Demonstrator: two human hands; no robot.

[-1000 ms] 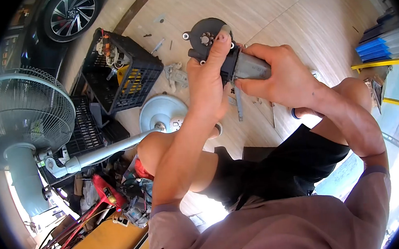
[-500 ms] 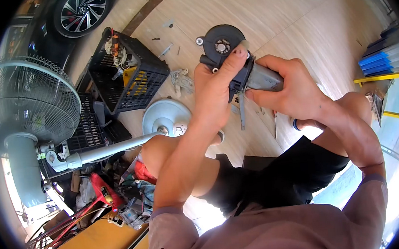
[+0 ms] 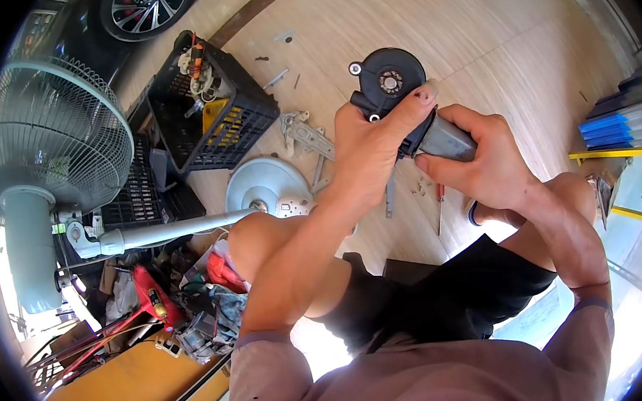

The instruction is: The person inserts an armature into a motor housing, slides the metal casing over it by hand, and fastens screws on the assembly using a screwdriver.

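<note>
A small motor unit (image 3: 394, 72) is held up in front of me, with a round black housing and a grey metal cylinder (image 3: 448, 141) at its lower right. My left hand (image 3: 370, 148) wraps round the black housing, its thumb lying across the front below the round hub. My right hand (image 3: 491, 153) grips the grey cylinder between thumb and fingers. Below the unit, on the floor, lie a flat metal strip (image 3: 389, 195), a screwdriver with a red handle (image 3: 440, 193) and several tiny parts.
A fan (image 3: 56, 146) with a round base (image 3: 263, 184) stands at the left, beside a black crate (image 3: 255, 126) of parts. A metal bracket (image 3: 304, 135) lies on the floor. Clutter and a red tool (image 3: 151, 293) fill the lower left; blue stacks (image 3: 609, 129) stand right.
Both hands and the motor unit have moved right and slightly down in view, with the grip kept. The head view has shifted, and a green object now shows at the top right.
</note>
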